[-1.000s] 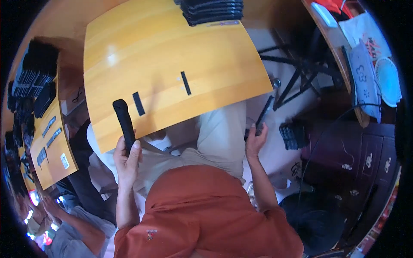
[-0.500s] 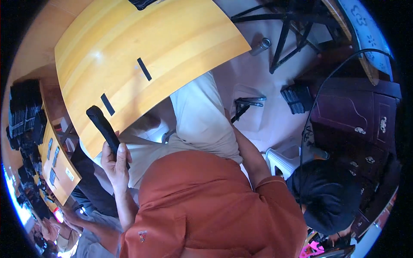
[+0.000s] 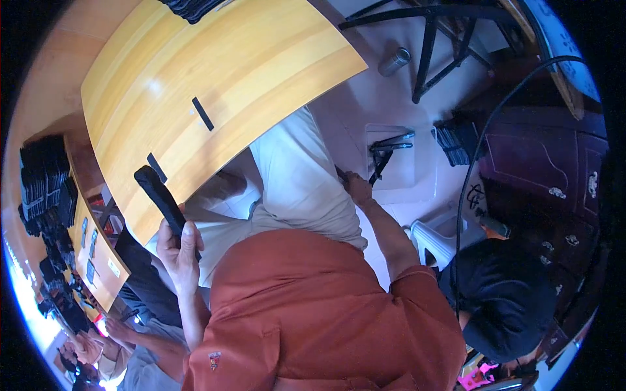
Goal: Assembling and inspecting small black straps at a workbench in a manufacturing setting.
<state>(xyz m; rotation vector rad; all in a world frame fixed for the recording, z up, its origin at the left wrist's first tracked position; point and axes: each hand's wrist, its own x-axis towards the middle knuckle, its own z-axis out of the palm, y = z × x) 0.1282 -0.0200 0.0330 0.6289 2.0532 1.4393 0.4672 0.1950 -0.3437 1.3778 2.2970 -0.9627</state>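
My left hand [image 3: 180,254] is closed around the lower end of a long, black, soft-looking piece with a rounded tip [image 3: 158,195]. The piece slants up over the near left edge of the wooden table [image 3: 261,58]. Two narrow black strips lie on the table: one strip [image 3: 157,167] is just beyond the held piece, the other strip [image 3: 203,114] farther right. My right hand [image 3: 358,189] is low beside my right thigh, fingers curled. Something dark shows at its fingers, mostly hidden by the thigh, and I cannot make out what it is.
Black stacked goods [image 3: 190,8] sit at the table's far edge. On the floor at right are a metal cylinder [image 3: 394,62], a black bundle [image 3: 456,142] and a white stool [image 3: 435,240]. A dark cable [image 3: 471,169] hangs beside a person in a black cap [image 3: 502,300]. Another person's arm [image 3: 147,345] is lower left.
My right hand has come into view from behind my thigh, with a dark thing at its fingers. My left hand still holds the black piece. The whole view has shifted slightly.
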